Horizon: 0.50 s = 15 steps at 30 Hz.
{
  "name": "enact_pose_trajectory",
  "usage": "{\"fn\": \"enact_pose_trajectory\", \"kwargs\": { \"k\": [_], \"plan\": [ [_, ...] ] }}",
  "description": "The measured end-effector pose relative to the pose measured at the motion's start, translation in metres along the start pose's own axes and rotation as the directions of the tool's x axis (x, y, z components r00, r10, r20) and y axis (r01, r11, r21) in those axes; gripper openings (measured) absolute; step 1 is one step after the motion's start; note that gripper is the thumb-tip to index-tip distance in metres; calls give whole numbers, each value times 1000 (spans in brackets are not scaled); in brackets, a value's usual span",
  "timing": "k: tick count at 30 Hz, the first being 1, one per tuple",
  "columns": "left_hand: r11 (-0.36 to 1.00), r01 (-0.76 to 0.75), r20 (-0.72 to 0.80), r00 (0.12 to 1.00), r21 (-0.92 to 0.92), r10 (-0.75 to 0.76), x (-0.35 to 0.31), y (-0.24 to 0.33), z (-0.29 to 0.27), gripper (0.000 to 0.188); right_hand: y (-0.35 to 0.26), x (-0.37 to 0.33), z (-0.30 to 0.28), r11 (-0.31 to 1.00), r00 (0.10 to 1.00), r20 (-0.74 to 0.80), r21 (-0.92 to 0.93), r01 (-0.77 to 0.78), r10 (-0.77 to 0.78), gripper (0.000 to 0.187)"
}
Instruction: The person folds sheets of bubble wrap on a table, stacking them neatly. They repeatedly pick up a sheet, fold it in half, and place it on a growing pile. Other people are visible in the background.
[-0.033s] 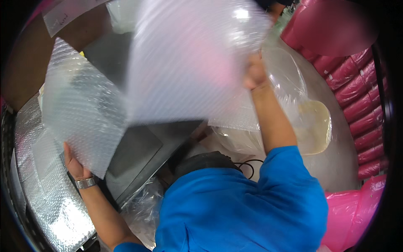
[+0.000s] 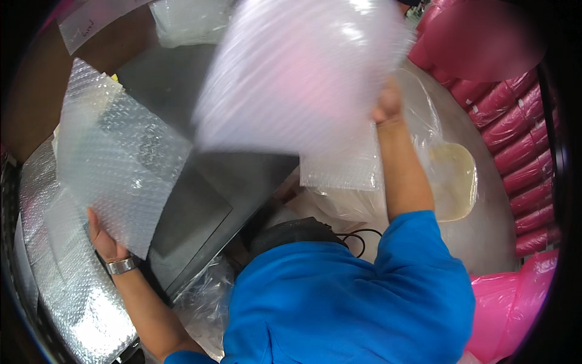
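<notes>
My left hand [image 2: 108,239], with a metal watch at the wrist, grips the lower edge of a clear bubble wrap sheet [image 2: 118,164]. The thumb shows beside it, while the other fingers are hidden behind the sheet. My right hand [image 2: 388,103] is closed on the right edge of a second, larger bubble wrap sheet [image 2: 285,79], raised and smeared by motion. A pinkish tint shows through its middle. Beneath both sheets lies a dark grey work surface [image 2: 200,206]. Another bubble wrap piece [image 2: 339,167] lies below the raised sheet, near my right forearm.
Silvery bubble wrap [image 2: 79,291] covers the left side. Clear plastic bags [image 2: 188,21] lie at the far edge. On the right stand a pale rounded surface with a yellowish-rimmed plastic piece [image 2: 461,182], stacked red wrapped rolls [image 2: 515,145] and a pink wrapped bundle [image 2: 515,303].
My right hand has moved right and slightly up with its sheet, uncovering more of the dark surface and the bubble wrap piece below. My left hand and its sheet have shifted only slightly.
</notes>
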<state>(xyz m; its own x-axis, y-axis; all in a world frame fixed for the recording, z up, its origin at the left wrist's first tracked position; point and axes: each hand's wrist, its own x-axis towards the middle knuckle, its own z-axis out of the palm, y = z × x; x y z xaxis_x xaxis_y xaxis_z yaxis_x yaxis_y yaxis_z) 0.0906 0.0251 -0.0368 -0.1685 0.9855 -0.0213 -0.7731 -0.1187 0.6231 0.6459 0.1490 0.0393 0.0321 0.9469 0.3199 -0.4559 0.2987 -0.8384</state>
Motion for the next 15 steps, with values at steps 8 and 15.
{"fn": "enact_pose_trajectory", "kwargs": {
  "k": [8,15],
  "plan": [
    [999,-47,-41,998,-8,47,7,4,-21,46,-74,-92,-218,988,782,-617,-154,-12,-86,50],
    [998,-65,-134,989,22,68,15,5,-18,48,-18,-185,-362,565,253,-928,-368,-739,-273,53]
  ]
}}
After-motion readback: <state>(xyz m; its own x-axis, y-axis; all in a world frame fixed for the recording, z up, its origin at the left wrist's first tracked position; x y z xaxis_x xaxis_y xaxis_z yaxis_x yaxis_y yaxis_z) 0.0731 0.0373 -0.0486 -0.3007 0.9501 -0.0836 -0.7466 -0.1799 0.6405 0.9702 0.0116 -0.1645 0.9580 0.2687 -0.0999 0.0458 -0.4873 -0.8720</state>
